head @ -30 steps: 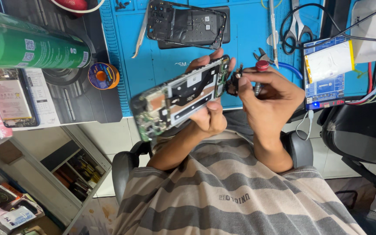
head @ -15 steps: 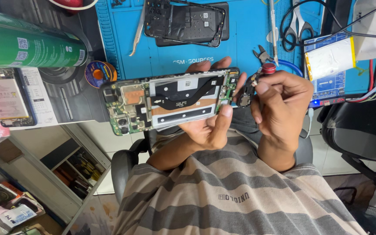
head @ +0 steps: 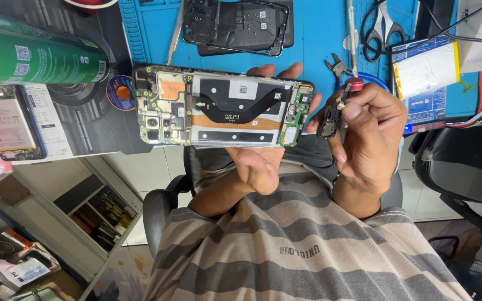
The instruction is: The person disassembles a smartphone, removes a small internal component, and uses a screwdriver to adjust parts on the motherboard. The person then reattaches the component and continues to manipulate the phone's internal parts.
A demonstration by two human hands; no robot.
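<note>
Landmark for all positions: opened phone [head: 221, 107], held level in front of the chest, back cover off, boards and black flex cable facing the camera

Left hand [head: 260, 161] – under the opened phone, palm up, fingertips curling over its far edge; grip closed on the phone body. Judged a cradle hold: it keeps the exposed side up and steady without fingers on the circuitry

Right hand [head: 366, 134] – just beside the phone's right end, not touching it. Grip closed on a small dark part [head: 330, 120] pinched between thumb and finger, with a red-capped screwdriver [head: 355, 85] tucked in the same hand. Part seems kept close to the end of the phone it belongs to; cannot tell what the part is

Beyond the phone, on the blue mat [head: 319, 33] of the surface: removed back frame [head: 235, 25], lying flat, well apart. Scissors [head: 380, 28] and small cutters [head: 338, 67] lie beyond and to the right of the phone, within reach of the tool hand

Left of the phone: solder wire reel [head: 121, 92] just beside; green spray can [head: 37, 56] on its side farther left
</note>
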